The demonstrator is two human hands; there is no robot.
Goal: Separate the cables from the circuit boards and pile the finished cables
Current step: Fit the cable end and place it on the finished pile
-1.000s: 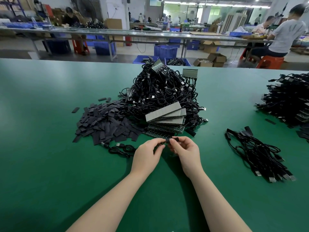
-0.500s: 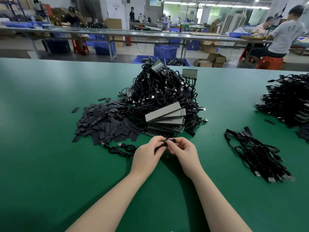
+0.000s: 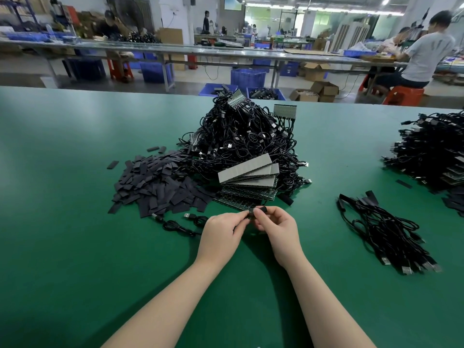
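My left hand (image 3: 222,234) and my right hand (image 3: 277,228) meet over the green table (image 3: 75,247), both pinching a small circuit board with a black cable end (image 3: 252,212) between their fingertips. Its cable (image 3: 175,226) trails left on the table, with a USB plug showing. Just behind my hands lies a fanned stack of circuit boards (image 3: 248,177) against a big heap of black cables still on boards (image 3: 246,136). To the right lies a pile of loose black cables (image 3: 386,232).
A spread of flat black sleeves (image 3: 155,184) covers the table left of the heap. Another dark heap of cables and boards (image 3: 434,151) sits at the far right edge. People work at benches beyond the table.
My hands have stayed in the same spot; the fingertips have shifted slightly on the small piece they pinch. Nothing else on the table moved.
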